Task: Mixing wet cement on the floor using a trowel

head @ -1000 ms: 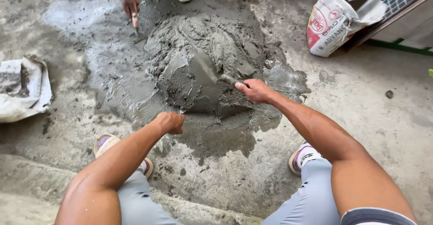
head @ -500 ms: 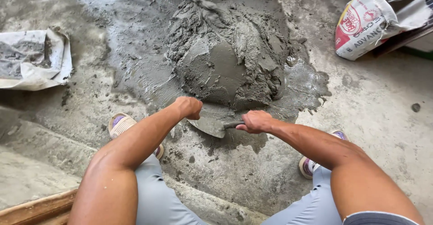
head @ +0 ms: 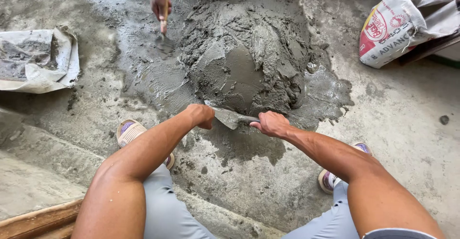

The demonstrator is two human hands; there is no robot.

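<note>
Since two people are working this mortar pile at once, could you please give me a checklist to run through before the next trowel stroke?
1. Right hand closed on the trowel handle: ok.
2. Left hand beside the blade, a loose fist; whether it touches the blade: cannot tell.
3. Blade at the near foot of the pile: ok.
4. Other person's hand and second trowel on the far left side, apart from our blade: ok.
5. Feet back from the wet mortar: ok.
6. Cement bag clear of the wet patch: ok.
</note>
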